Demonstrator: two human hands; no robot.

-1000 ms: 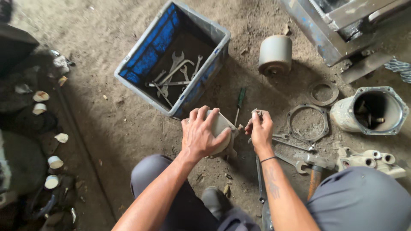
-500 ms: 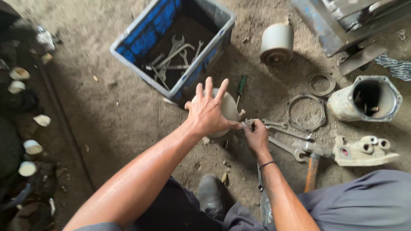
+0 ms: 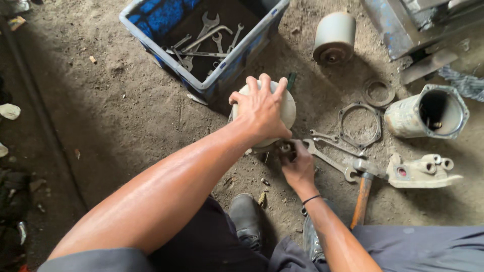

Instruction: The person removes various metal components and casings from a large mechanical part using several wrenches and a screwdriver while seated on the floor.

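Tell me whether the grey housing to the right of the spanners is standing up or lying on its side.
Lying on its side: the grey housing rests lengthwise on the dirt floor, its open round mouth facing sideways so the dark inside shows.

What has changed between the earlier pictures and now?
The left hand, spread open half a second ago, has closed over the top of the pale cylindrical housing. The right hand has slid down to its base. Crate, wrenches and hammer stayed put.
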